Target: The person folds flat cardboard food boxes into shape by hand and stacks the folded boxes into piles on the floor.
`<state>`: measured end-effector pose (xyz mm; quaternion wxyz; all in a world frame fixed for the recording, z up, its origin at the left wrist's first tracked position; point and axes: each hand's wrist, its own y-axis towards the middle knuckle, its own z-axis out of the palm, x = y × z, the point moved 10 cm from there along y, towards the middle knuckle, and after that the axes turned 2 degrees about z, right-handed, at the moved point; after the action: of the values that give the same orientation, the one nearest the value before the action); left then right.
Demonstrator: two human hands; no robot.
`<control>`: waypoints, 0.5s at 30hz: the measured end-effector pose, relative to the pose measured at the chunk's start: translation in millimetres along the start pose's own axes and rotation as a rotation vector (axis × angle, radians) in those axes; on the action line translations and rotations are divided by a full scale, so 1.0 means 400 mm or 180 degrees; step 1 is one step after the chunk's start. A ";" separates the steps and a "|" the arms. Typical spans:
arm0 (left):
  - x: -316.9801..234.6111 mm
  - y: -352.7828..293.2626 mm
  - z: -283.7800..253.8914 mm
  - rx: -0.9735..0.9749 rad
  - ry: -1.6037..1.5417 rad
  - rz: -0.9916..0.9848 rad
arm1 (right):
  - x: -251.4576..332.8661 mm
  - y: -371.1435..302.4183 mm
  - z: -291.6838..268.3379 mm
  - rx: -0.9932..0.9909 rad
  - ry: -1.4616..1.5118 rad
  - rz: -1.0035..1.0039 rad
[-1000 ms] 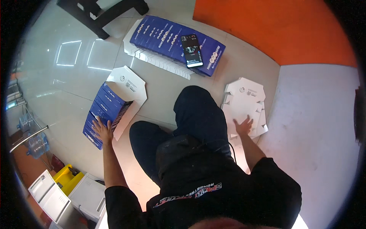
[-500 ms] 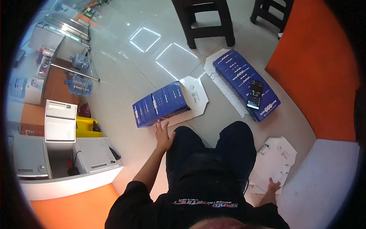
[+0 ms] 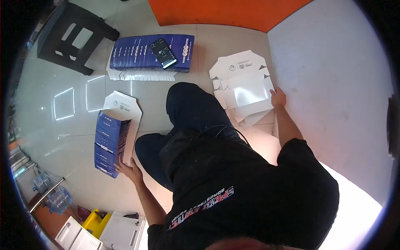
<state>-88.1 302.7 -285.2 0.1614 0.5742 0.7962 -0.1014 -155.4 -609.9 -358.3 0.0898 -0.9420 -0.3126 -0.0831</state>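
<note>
On the left, my left hand (image 3: 130,170) has its fingers apart against the near end of a row of folded blue cardboard boxes (image 3: 109,143). That row stands on a white cardboard flap (image 3: 124,107). Over on the right, my right hand (image 3: 278,98) is closed on the right edge of a white unfolded cardboard box (image 3: 249,86), whose near side looks raised off more white pieces. Its fingertips are partly hidden. A longer row of blue boxes (image 3: 129,52) lies at the far side, with a phone (image 3: 163,53) on top, its screen lit.
A black plastic stool (image 3: 75,39) stands at the far left. An orange panel (image 3: 216,12) and a pale wall (image 3: 329,91) bound the far and right sides. My knees (image 3: 183,104) come between the boxes. Water bottles (image 3: 58,200) and a yellow object (image 3: 96,223) are at lower left.
My view has turned right, so everything has swung round in the picture. My right hand has moved from resting on the white cardboard to holding its edge. My left hand stays by the blue boxes.
</note>
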 end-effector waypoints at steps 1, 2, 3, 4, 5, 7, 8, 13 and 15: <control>-0.014 0.005 -0.014 -0.0025 0.0009 0.0046 | 0.027 0.008 -0.030 0.0001 0.0015 -0.0035; -0.027 0.010 -0.031 -0.0067 0.0015 0.0007 | 0.048 0.023 -0.050 0.0217 0.0617 -0.0019; -0.056 0.016 -0.053 -0.0160 -0.0026 0.0085 | 0.066 0.039 -0.067 0.0487 0.1307 0.0112; -0.089 0.023 -0.084 -0.0261 -0.0042 0.0138 | 0.102 0.059 -0.093 0.0786 0.1712 0.0094; -0.119 0.034 -0.114 -0.0345 0.0002 0.0059 | 0.125 0.075 -0.116 0.1061 0.2154 0.0435; -0.242 0.054 -0.161 -0.0415 -0.0419 0.0379 | 0.238 0.095 -0.226 0.1047 0.2629 0.0327; -0.323 0.062 -0.187 -0.0442 -0.0536 0.0655 | 0.327 0.084 -0.290 0.1241 0.2758 -0.0043; -0.757 0.017 -0.253 0.0480 -0.1359 0.1909 | 0.686 -0.136 -0.580 0.2076 0.2807 -0.0715; -0.931 -0.052 -0.286 0.0810 -0.1448 0.2672 | 0.785 -0.223 -0.671 0.2111 0.3013 -0.0796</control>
<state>-16.6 7.3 -40.5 0.2866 0.8239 0.4221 -0.2468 12.0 -418.8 -20.7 0.4987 -0.6802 -0.3565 -0.4021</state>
